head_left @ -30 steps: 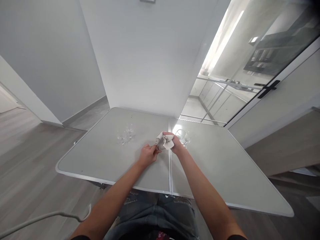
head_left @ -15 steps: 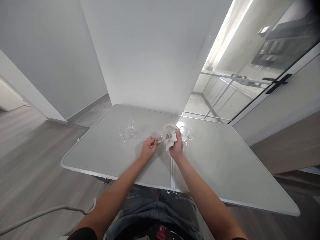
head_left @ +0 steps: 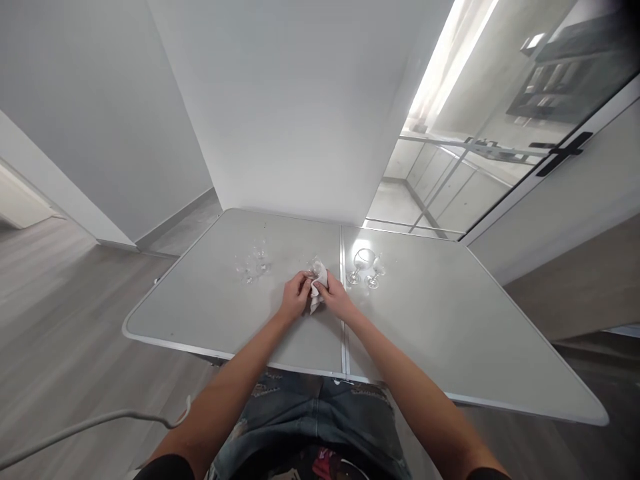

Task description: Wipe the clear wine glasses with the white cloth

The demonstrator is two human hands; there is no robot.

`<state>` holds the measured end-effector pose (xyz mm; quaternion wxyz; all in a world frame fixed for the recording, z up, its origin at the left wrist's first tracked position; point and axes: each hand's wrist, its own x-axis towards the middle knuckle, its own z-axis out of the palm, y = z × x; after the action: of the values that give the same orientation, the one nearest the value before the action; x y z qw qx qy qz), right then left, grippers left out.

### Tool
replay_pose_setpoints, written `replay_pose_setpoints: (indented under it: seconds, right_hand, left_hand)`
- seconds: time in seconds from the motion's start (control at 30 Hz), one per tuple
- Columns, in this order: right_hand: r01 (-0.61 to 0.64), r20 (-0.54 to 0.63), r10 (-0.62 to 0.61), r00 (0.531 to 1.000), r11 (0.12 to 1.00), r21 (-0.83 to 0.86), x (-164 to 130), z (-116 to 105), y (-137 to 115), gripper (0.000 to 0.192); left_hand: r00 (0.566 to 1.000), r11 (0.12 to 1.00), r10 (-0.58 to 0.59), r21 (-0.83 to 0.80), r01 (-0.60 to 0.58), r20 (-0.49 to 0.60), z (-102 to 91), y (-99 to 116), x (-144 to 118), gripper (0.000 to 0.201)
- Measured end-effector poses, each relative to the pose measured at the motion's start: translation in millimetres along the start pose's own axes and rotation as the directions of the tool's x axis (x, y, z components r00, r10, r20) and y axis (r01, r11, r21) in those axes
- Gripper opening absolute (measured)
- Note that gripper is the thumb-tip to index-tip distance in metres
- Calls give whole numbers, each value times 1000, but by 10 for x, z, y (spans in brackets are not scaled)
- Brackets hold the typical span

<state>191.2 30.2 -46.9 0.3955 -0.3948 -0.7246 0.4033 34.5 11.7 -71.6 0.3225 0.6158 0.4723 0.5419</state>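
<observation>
Over the middle of the grey folding table (head_left: 210,313), my left hand (head_left: 295,297) grips a small clear glass (head_left: 314,267), mostly hidden by my fingers. My right hand (head_left: 336,300) presses a bunched white cloth (head_left: 318,288) against that glass; both hands touch each other just left of the table's centre seam. Two clear stemmed glasses (head_left: 364,267) stand to the right of my hands. Further left on the table stand several small clear glasses (head_left: 253,263).
A white wall rises behind the table's far edge and a glass door (head_left: 500,120) with a black handle stands at the right. A grey cable (head_left: 90,427) runs across the wooden floor at lower left. My jeans show below the table's near edge.
The cloth, spread out and lifted right of the seam earlier, is now bunched small between my hands. My right hand came left and down to meet my left hand.
</observation>
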Motion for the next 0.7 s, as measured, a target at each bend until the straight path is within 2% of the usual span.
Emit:
replay_pose_setpoints:
  seconds: [0.1,0.17,0.2,0.27,0.33,0.37,0.4,0.43,0.5,0.53,0.6,0.63,0.67,0.7]
  right_hand:
    - [-31,8,30,1000,999,24,8,-109,23,32]
    - [-88,51,81,995,980,176,-19,-117,45,32]
    - [-151,101,127,987,945,289,-39,-104,61,32]
    - [-322,242,228,943,807,494,-78,-66,98,34]
    - [-434,333,285,899,684,586,-102,-36,136,35]
    - [-439,334,290,897,676,592,-105,-31,151,36]
    - [-408,305,277,911,714,569,-102,-31,161,36]
    - [-343,249,247,936,792,506,-96,-34,166,35]
    - [-158,96,139,986,959,235,-77,-36,162,31]
    - [-68,32,66,997,996,62,-67,-28,155,27]
    - [39,-44,-48,998,982,-185,-48,9,133,20]
    - [46,-62,-61,996,977,-209,-38,34,121,19]
    - [27,-63,-37,997,987,-156,-27,59,111,20]
    - [-22,-54,21,998,999,-27,-16,78,103,22]
  left_hand:
    - [1000,1000,5,27,-4,-31,-15,28,14,34]
    - [998,999,-3,-44,0,-63,-27,32,35,44]
    - [998,994,-10,-111,4,-54,-32,30,46,50]
    - [999,956,-26,-291,32,23,-33,17,64,58]
    - [994,880,-49,-466,89,97,-23,-7,78,61]
    - [993,840,-63,-531,109,103,-16,-23,85,62]
    - [993,807,-80,-579,116,88,-7,-41,93,62]
    - [993,784,-100,-610,114,57,0,-59,102,62]
    - [991,764,-136,-638,98,-11,8,-89,123,61]
    - [988,759,-150,-644,94,-33,7,-98,134,61]
    - [985,747,-163,-658,92,-48,-5,-101,152,58]
    - [984,738,-168,-669,91,-52,-15,-95,158,57]
    - [983,727,-176,-681,94,-52,-27,-86,162,55]
    - [982,714,-184,-692,101,-47,-38,-75,164,53]
